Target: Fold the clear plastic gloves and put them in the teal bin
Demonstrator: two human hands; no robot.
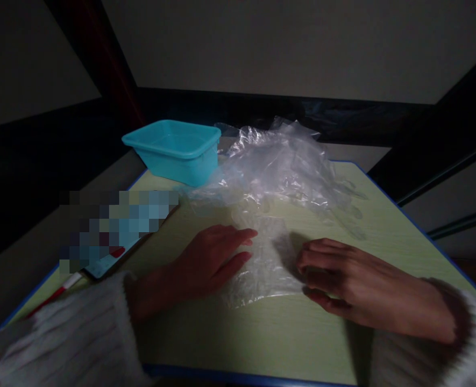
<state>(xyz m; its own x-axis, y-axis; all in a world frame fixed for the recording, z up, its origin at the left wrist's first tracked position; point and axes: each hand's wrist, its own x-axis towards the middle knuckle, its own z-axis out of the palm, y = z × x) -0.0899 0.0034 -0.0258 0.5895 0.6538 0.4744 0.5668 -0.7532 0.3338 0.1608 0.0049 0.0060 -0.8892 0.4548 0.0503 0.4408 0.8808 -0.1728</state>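
A clear plastic bag (264,263) lies flat and slightly wrinkled on the table in front of me. My left hand (213,255) is over its left side, fingers stretched out and thumb apart, with nothing visible in it. By the bag's right edge is my right hand (338,277), its fingers loosely bent and the thumb apart from them. I cannot tell whether its fingertips touch the plastic. Behind the flat bag, a crumpled heap of clear plastic bags (278,161) spreads across the far part of the table.
A turquoise plastic basin (205,164) stands at the far left of the pale table (238,344), which has a blue edge. Along the left side lies a flat, partly blurred-out object (136,231), and close to it a red and white pen-like stick (56,293).
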